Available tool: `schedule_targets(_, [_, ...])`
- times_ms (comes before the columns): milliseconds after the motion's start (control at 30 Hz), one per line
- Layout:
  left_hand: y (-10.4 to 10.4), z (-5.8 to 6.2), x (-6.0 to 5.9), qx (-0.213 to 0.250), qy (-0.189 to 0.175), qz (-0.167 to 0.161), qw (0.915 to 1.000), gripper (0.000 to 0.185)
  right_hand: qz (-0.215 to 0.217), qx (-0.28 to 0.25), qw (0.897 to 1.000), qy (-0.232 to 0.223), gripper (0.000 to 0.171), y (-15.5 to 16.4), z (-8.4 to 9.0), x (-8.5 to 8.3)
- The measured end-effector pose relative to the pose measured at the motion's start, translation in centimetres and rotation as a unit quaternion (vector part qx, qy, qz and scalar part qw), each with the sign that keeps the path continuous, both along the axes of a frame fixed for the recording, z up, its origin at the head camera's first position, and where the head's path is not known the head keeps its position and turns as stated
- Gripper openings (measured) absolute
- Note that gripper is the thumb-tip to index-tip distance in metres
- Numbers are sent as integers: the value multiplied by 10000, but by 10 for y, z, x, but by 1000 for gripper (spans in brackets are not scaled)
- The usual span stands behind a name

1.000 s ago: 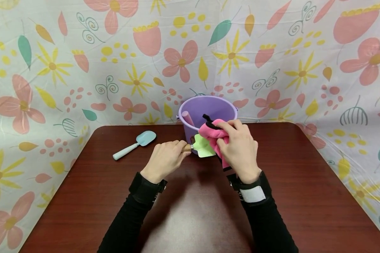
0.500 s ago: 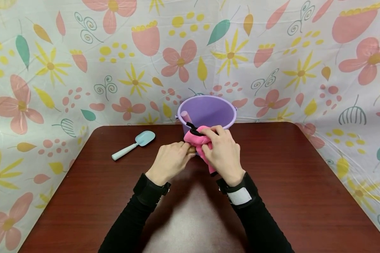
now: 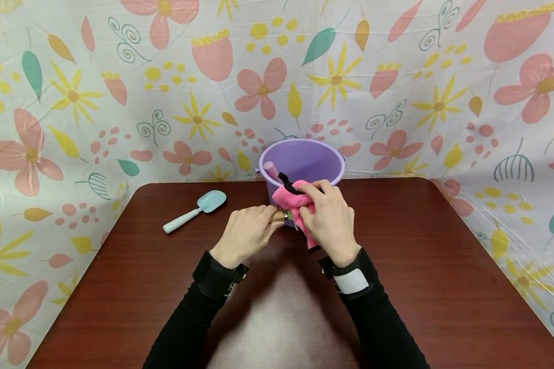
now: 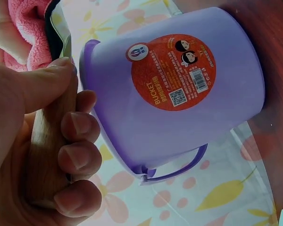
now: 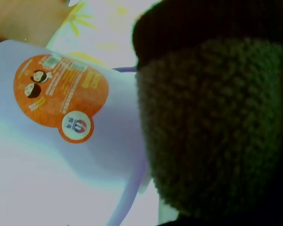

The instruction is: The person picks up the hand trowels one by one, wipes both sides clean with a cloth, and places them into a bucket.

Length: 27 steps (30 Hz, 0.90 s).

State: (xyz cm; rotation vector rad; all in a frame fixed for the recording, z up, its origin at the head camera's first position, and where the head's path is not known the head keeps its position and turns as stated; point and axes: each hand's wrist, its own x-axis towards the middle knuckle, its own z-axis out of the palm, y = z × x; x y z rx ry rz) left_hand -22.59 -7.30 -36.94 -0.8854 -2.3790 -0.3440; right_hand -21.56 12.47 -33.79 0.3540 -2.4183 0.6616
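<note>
My left hand [image 3: 246,230] grips the wooden handle [image 4: 47,155] of a small trowel just in front of the purple bucket [image 3: 302,161]. My right hand [image 3: 328,220] holds a pink cloth [image 3: 292,201] with black trim wrapped over the trowel's blade, which is hidden under it. The cloth [image 5: 212,127] fills most of the right wrist view, dark and close. The bucket [image 4: 179,89] shows an orange label in both wrist views, and a pink handle [image 3: 273,170] leans inside it.
A light blue toy spade [image 3: 195,210] lies on the dark red table [image 3: 443,266] to the left of my hands. A flower-patterned sheet [image 3: 120,92] hangs behind and around the table.
The green trowel blade seen a second ago is now covered by the pink cloth. My right hand slid left over it towards the handle, then edged slightly back to the right.
</note>
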Motion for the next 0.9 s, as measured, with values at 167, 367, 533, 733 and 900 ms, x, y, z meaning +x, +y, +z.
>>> schedule_targets(167, [-3,2,1,-8,-84,64,9999,20,-180,-158,9997,91,42,9,1,-3])
schedule_targets(367, [-5,1,0,32,-217,69,9997,19,-347,-334,9987,193,40,21,2,-5])
schedule_targets(533, [-6,0,-1,58,-313,107,9994,19,-501,-437,9974,261,38,30,5,-5])
schedule_targets(733, [-10,2,-2,228,-380,145,9989,16,-558,-620,9960,333,38,37,11,-3])
schedule_targets(900, [-11,3,-2,277,-460,175,9984,16,-498,-595,9965,326,38,35,14,1])
